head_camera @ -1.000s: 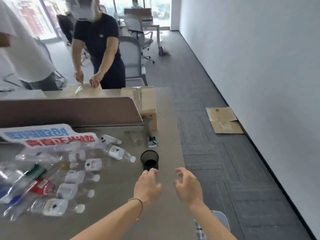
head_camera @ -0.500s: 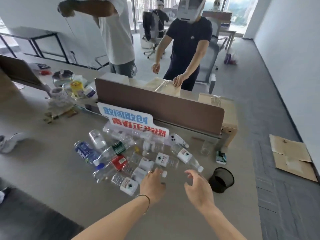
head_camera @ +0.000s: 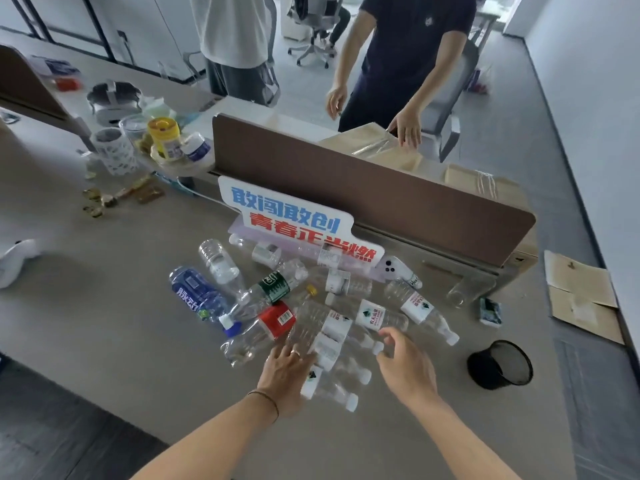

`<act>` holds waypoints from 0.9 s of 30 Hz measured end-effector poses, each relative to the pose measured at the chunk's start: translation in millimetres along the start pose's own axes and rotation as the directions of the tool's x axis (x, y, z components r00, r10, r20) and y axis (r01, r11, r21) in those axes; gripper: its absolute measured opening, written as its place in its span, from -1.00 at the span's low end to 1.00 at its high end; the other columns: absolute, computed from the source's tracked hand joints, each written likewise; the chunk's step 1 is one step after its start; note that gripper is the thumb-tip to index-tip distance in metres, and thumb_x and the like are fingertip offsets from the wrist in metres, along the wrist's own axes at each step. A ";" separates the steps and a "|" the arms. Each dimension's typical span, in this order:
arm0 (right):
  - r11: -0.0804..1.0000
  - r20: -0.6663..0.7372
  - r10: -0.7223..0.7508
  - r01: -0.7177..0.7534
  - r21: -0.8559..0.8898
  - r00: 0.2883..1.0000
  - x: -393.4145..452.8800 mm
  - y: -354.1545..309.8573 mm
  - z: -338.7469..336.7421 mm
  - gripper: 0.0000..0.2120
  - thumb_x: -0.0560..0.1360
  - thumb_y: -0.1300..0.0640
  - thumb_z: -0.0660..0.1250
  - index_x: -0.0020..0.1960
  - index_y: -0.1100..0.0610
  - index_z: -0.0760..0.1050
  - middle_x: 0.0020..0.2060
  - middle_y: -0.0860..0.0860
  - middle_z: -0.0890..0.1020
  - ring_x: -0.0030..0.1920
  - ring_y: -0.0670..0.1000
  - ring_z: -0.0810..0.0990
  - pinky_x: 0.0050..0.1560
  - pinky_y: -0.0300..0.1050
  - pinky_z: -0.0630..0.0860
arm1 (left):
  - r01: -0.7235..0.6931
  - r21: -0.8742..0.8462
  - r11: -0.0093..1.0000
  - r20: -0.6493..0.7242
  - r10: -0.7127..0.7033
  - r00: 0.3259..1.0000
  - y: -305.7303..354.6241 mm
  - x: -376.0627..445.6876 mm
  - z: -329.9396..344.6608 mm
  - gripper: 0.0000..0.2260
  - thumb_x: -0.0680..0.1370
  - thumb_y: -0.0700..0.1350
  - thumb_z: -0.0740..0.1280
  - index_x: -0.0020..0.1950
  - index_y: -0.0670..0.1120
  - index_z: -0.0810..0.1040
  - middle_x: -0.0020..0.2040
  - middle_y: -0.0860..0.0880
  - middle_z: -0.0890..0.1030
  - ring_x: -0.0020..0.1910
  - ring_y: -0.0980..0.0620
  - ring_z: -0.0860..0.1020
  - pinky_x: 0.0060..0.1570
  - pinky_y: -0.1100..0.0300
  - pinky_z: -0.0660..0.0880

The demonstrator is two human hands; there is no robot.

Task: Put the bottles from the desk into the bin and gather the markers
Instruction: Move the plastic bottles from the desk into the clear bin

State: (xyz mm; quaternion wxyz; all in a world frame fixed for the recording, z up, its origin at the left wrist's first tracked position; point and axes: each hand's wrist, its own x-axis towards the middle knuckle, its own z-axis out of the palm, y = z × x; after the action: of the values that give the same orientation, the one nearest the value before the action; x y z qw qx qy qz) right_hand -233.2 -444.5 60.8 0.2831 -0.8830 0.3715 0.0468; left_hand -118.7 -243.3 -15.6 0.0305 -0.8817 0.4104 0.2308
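Several empty plastic bottles lie in a heap on the grey desk (head_camera: 86, 323), among them a blue-labelled one (head_camera: 195, 294), a red-labelled one (head_camera: 263, 329) and a green-labelled one (head_camera: 273, 287). My left hand (head_camera: 287, 370) reaches over the near edge of the heap, fingers spread, touching clear bottles (head_camera: 327, 384). My right hand (head_camera: 403, 365) hovers just right of it, fingers curled near a white-capped bottle (head_camera: 375, 315); it holds nothing. A black mesh bin (head_camera: 498, 365) stands on the desk at the right. No markers are visible.
A brown divider (head_camera: 381, 199) with a blue-and-red sign (head_camera: 298, 220) backs the heap. Cups, jars and clutter (head_camera: 156, 143) sit at the far left. Two people stand behind the divider by cardboard boxes (head_camera: 485, 185). The desk's right edge drops to the carpet.
My view has swung left from the bin to the bottle heap. Both hands have moved forward onto the near side of the bottles.
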 end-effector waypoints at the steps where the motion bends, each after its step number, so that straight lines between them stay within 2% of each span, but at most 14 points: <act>1: 1.000 0.004 0.004 -0.004 -0.003 1.000 0.4 -1.7 1.3 -0.61 0.54 0.12 0.26 0.35 -0.12 0.46 0.27 -0.13 0.60 0.22 -0.05 0.59 0.16 -0.03 0.56 | -0.025 0.013 1.000 0.006 0.025 1.000 -2.6 0.0 6.8 -0.22 0.45 -0.18 0.38 0.64 0.05 0.18 0.47 -0.06 0.42 0.48 -0.13 0.34 0.52 -0.01 0.21; 4: 0.999 0.025 0.000 0.001 -0.046 1.000 1.8 -3.7 5.4 -0.62 0.55 0.12 0.25 0.35 -0.12 0.46 0.28 -0.14 0.57 0.24 -0.06 0.57 0.16 -0.07 0.53 | -0.022 0.044 0.999 0.001 0.022 1.000 -7.0 0.1 31.5 -0.18 0.44 -0.18 0.39 0.66 0.01 0.14 0.37 -0.06 0.48 0.36 -0.13 0.43 0.47 0.00 0.26; 7: 0.997 0.070 -0.014 0.019 -0.075 0.997 6.0 -6.7 9.6 -0.60 0.57 0.13 0.25 0.38 -0.10 0.44 0.29 -0.14 0.55 0.26 -0.06 0.55 0.16 -0.11 0.51 | 0.033 -0.022 0.999 0.004 -0.033 0.999 -7.6 -3.7 46.6 -0.45 0.44 -0.11 0.34 0.45 0.00 0.41 0.26 -0.02 0.52 0.29 -0.11 0.47 0.39 0.04 0.32; 10: 0.994 0.102 -0.047 0.057 -0.097 0.994 14.5 -12.0 14.7 -0.59 0.55 0.12 0.26 0.38 -0.09 0.45 0.24 -0.11 0.58 0.22 -0.03 0.57 0.20 -0.03 0.54 | 0.140 -0.158 0.977 -0.021 -0.145 0.989 -8.2 -16.6 47.7 -0.55 0.43 -0.06 0.31 0.33 0.06 0.44 0.20 0.05 0.54 0.24 -0.04 0.50 0.30 0.11 0.36; 14: 0.988 0.116 -0.086 0.100 -0.115 0.989 25.5 -22.4 32.1 -0.63 0.54 0.14 0.28 0.34 -0.02 0.51 0.24 -0.09 0.61 0.22 -0.03 0.58 0.18 -0.03 0.56 | 0.266 -0.377 0.887 -0.014 -0.293 0.956 -19.5 -39.0 34.5 -0.48 0.38 -0.02 0.34 0.34 0.17 0.39 0.17 0.15 0.54 0.20 0.04 0.53 0.17 0.20 0.39; 15: 0.986 0.116 -0.087 0.102 -0.132 0.989 30.4 -22.4 32.9 -0.64 0.55 0.14 0.29 0.34 -0.01 0.52 0.24 -0.07 0.61 0.22 -0.02 0.59 0.18 -0.03 0.56 | 0.295 -0.438 0.849 0.000 -0.328 0.945 -19.2 -39.4 35.1 -0.46 0.35 -0.01 0.35 0.33 0.19 0.39 0.14 0.16 0.54 0.16 0.05 0.54 0.11 0.20 0.40; 17: 0.962 0.204 -0.220 0.247 -0.117 0.954 36.7 -42.2 57.7 -0.65 0.54 0.13 0.31 0.32 0.01 0.54 0.23 -0.03 0.63 0.22 0.02 0.59 0.17 -0.01 0.55 | 0.469 -0.566 0.679 0.037 -0.547 0.836 -31.8 -72.7 23.6 -0.47 0.29 0.03 0.38 0.25 0.22 0.39 0.06 0.20 0.54 0.06 0.06 0.55 -0.01 0.20 0.46; 21: 0.924 0.201 -0.255 0.300 -0.237 0.946 39.0 -46.3 82.2 -0.60 0.52 0.06 0.38 0.35 0.02 0.49 0.20 0.00 0.64 0.16 0.06 0.61 0.09 -0.06 0.56 | 0.482 -0.779 0.400 0.097 -0.683 0.724 -35.1 -90.5 14.3 -0.58 0.23 0.15 0.46 0.01 0.15 0.43 -0.10 0.16 0.61 -0.15 0.12 0.61 -0.26 0.19 0.49; 23: 0.894 0.209 -0.284 0.337 -0.294 0.936 43.1 -42.1 97.5 -0.56 0.52 -0.01 0.38 0.38 -0.02 0.43 0.24 -0.02 0.61 0.20 0.06 0.58 0.16 -0.05 0.52 | 0.465 -0.844 0.269 0.129 -0.739 0.662 -31.3 -97.9 7.4 -0.61 0.21 0.14 0.47 -0.04 0.10 0.47 -0.18 0.10 0.65 -0.25 0.09 0.64 -0.32 0.15 0.54; 25: 0.881 0.209 -0.270 0.328 -0.340 0.940 38.7 -45.7 112.8 -0.51 0.50 -0.02 0.37 0.41 -0.03 0.40 0.26 -0.02 0.59 0.25 0.07 0.55 0.21 0.00 0.49 | 0.444 -0.875 0.195 0.138 -0.777 0.614 -34.9 -102.8 10.5 -0.66 0.24 0.09 0.49 -0.06 0.08 0.51 -0.20 0.07 0.67 -0.28 0.10 0.65 -0.33 0.16 0.56; 27: 0.870 0.184 -0.288 0.338 -0.360 0.940 35.0 -42.2 127.3 -0.50 0.48 0.02 0.36 0.40 0.01 0.43 0.22 0.02 0.61 0.23 0.10 0.57 0.17 0.04 0.52 | 0.432 -0.889 0.151 0.153 -0.792 0.591 -33.5 -106.1 10.9 -0.68 0.26 0.04 0.52 -0.05 0.09 0.54 -0.19 0.07 0.68 -0.26 0.12 0.66 -0.30 0.17 0.58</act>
State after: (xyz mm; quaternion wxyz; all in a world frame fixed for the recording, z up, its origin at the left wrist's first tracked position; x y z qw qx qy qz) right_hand -162.9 -374.6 -36.2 0.1299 -0.9651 0.1884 0.1275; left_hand -157.2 -143.2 16.0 -0.3980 -0.8769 -0.1740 0.2058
